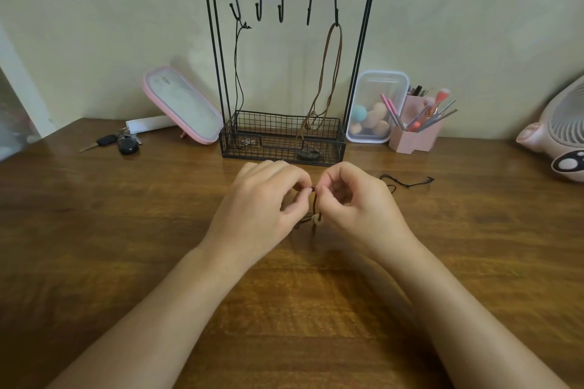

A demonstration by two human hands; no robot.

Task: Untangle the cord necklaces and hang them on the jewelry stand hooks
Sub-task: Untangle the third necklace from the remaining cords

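Cord necklace [316, 219] hangs between my left hand [262, 202] and right hand [357, 202], both pinching it fingertip to fingertip, just above the table [126, 230], near the jewelry stand [278, 148]; brown necklace [323, 73] on rightmost hook

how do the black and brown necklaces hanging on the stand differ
The black cord necklace hangs from the leftmost hook; the brown cord necklace from the rightmost hook. The black one is thin and its strands run close together; the brown one is thicker and spreads into an open loop. Both reach into the wire basket.
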